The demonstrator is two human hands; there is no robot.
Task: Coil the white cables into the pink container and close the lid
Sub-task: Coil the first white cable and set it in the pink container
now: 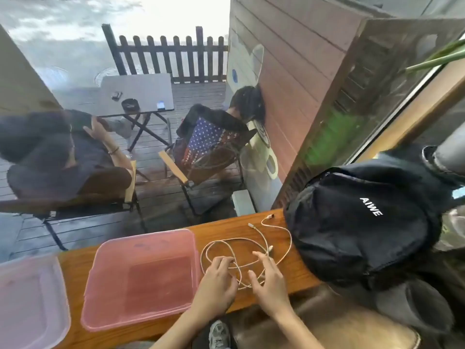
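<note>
Two bare hands are working over the white cables (pixel 247 250), which lie in loose, crossing loops on the wooden counter (pixel 221 229), between the pink container (pixel 143 278) and a black backpack (pixel 362 222). The container is open and looks empty, and it stands just left of the cables. Its lid (pixel 27 301) lies apart at the far left edge of the counter.

The left hand (pixel 217 280) rests on the near part of the loops with its fingers curled down onto the strands; it seems to pinch a strand, but I cannot tell this for sure. The right hand (pixel 268 278) hovers over the right side of the loops with the fingers spread and relaxed, holding nothing that I can see. Several plug ends (pixel 270 216) point away toward the window.

I judge that the coiling step is only beginning: no cable is in the container and nothing is a tidy coil yet. The next move calls for gathering the crossed strands into one small bundle, so that the far plug ends are drawn in and do not catch on the backpack. Then the bundle must go left, over the container wall, and the lid comes last
</note>
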